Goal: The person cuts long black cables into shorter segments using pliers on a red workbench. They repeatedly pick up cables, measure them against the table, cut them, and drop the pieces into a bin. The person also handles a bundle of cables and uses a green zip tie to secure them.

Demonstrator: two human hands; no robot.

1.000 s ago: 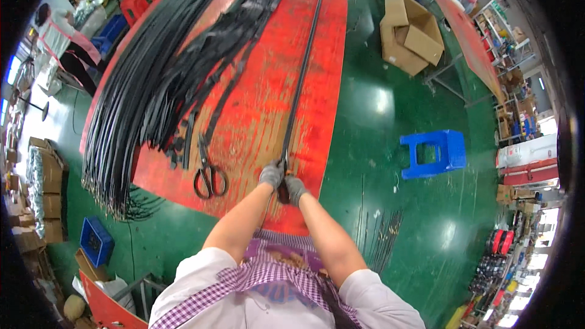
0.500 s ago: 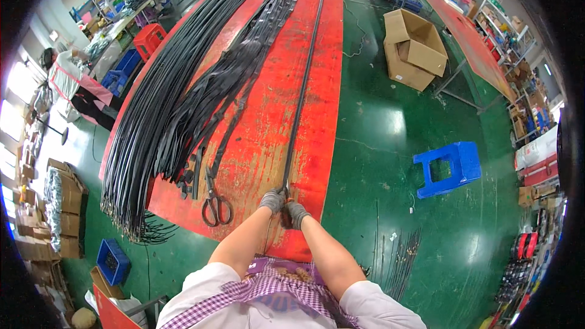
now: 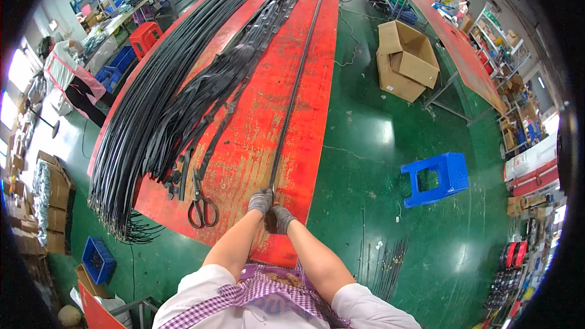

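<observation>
My two hands, in grey work gloves, are close together at the near end of a red worn table (image 3: pixel 256 140). My left hand (image 3: pixel 260 201) is closed around the near end of a long black cable (image 3: pixel 291 100) that runs straight away down the table. Just right of it and a little nearer, my right hand (image 3: pixel 280 219) is closed too. A dark brown piece (image 3: pixel 270 225) shows beneath its fingers; what it grips is mostly hidden. Black-handled scissors (image 3: pixel 202 210) lie to the left of my hands, beside short black strip offcuts (image 3: pixel 177 186).
A thick bundle of black cables (image 3: pixel 143 116) covers the table's left side, its ends hanging over the near edge. Flat black strips (image 3: pixel 213 82) lie beside it. On the green floor stand a blue stool (image 3: pixel 448 176) and a cardboard box (image 3: pixel 405 64). A person (image 3: pixel 70 79) stands far left.
The whole view has shifted slightly left. My right hand has come closer to the left one and a little nearer to me. The cable still runs to my hands.
</observation>
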